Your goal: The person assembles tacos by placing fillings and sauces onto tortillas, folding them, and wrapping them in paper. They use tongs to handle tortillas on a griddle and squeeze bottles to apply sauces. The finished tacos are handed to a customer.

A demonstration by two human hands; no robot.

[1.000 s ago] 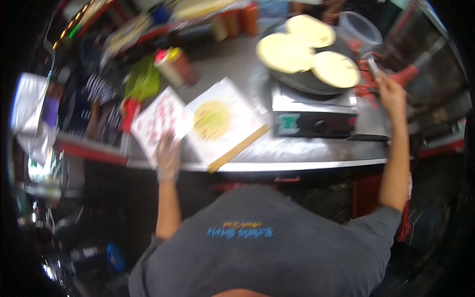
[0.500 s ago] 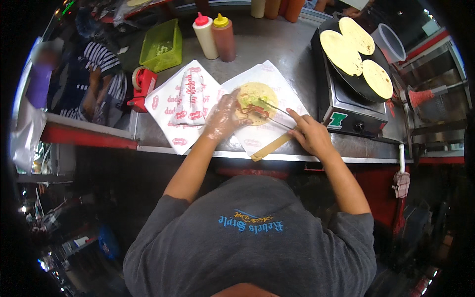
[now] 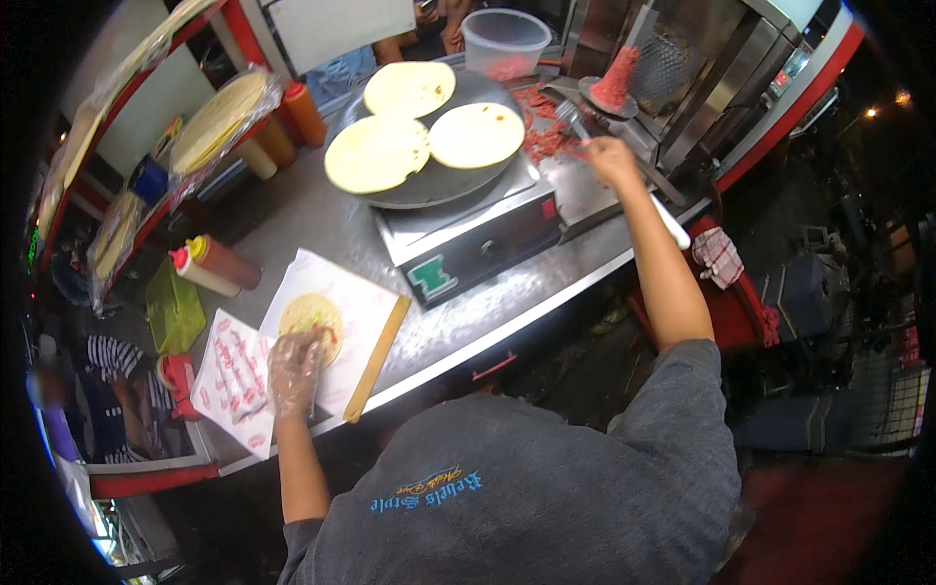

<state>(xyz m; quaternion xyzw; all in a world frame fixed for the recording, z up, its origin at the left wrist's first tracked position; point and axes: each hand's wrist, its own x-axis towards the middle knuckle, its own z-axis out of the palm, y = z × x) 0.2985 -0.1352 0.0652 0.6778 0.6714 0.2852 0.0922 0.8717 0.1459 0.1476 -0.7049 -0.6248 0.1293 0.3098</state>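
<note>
My left hand [image 3: 295,375], in a clear plastic glove, has its fingers bunched on the near edge of a tortilla [image 3: 330,310]. Green and reddish filling lies on that tortilla, partly hidden by my fingers. Beneath it is a sheet of printed white paper [image 3: 369,336]. Reaching far to the right, my bare right hand [image 3: 612,164] is closed around metal tongs [image 3: 572,119]. Their tips are at the edge of chopped red meat [image 3: 542,109] on a metal tray, just before a cone of red meat [image 3: 616,76] on a spit.
Three tortillas [image 3: 378,153] lie on a round black griddle [image 3: 439,195] between my arms. A wrapped item [image 3: 237,375] is left of my left hand. Sauce bottles [image 3: 222,265], a green basket [image 3: 175,310] and a red tape dispenser [image 3: 178,385] stand beyond. A knife's white handle [image 3: 671,224] juts over the counter edge.
My right hand has carried the tongs from the filled tortilla over to the meat at the right. My left hand stays at the tortilla, its fingers now bunched. The view has turned right.
</note>
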